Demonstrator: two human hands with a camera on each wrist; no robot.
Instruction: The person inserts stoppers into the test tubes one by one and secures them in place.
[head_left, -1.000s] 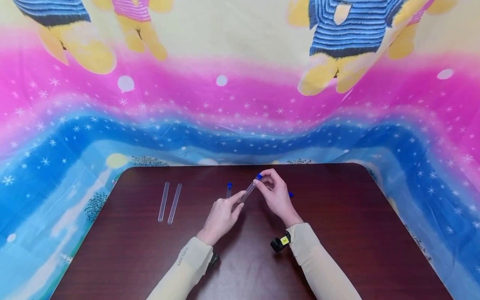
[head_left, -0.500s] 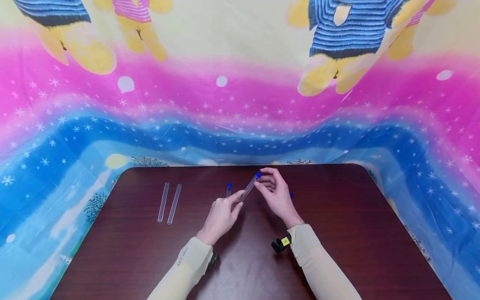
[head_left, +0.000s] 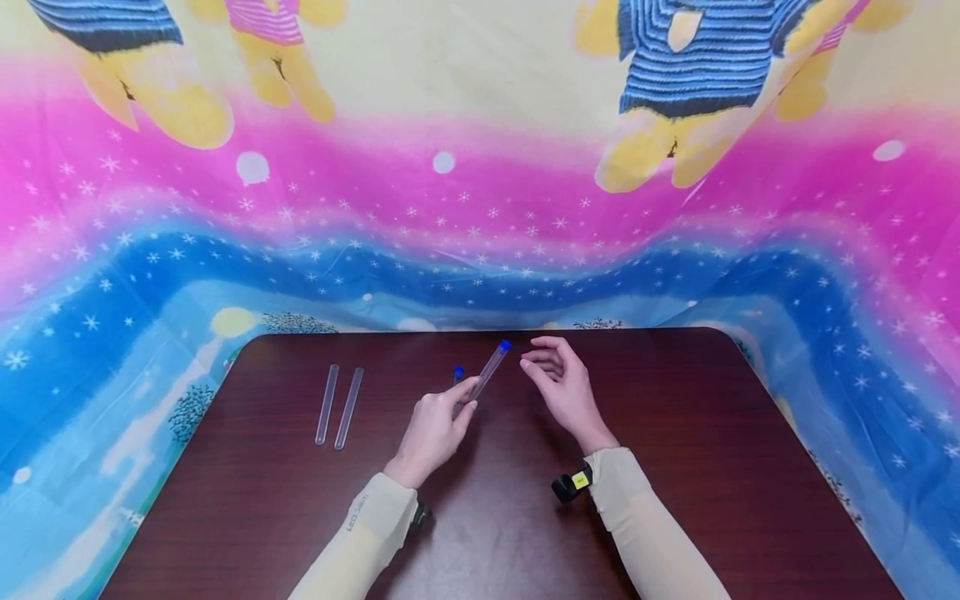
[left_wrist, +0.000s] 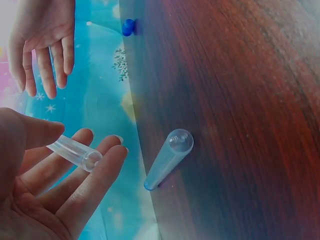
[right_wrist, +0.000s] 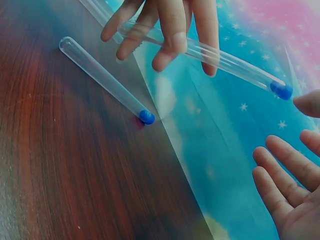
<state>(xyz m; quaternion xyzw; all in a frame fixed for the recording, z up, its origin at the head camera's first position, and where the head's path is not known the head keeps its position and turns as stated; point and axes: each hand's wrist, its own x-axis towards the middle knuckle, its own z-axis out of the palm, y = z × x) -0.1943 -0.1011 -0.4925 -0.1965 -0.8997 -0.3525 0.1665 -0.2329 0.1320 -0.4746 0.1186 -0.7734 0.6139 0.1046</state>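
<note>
My left hand [head_left: 431,432] pinches a clear test tube [head_left: 491,367] between thumb and fingers, its blue cap [right_wrist: 281,90] at the raised far end. The tube slants up to the right, its rounded bottom showing in the left wrist view. Just right of the cap, my right hand [head_left: 566,393] holds nothing, fingers loosely bent and apart from the tube. A second test tube [right_wrist: 102,79] with a blue cap lies on the table behind my left hand. Further left lie two uncapped test tubes [head_left: 327,405], side by side and slightly slanted.
A small loose blue cap [left_wrist: 128,27] sits near the table's far edge; my right hand covers that area in the head view. The dark brown table [head_left: 712,467] has rounded far corners. A colourful printed cloth [head_left: 480,200] hangs behind and around it.
My right hand has let go of the blue cap and drawn back to the right. My left hand has shifted slightly left with the capped test tube.
</note>
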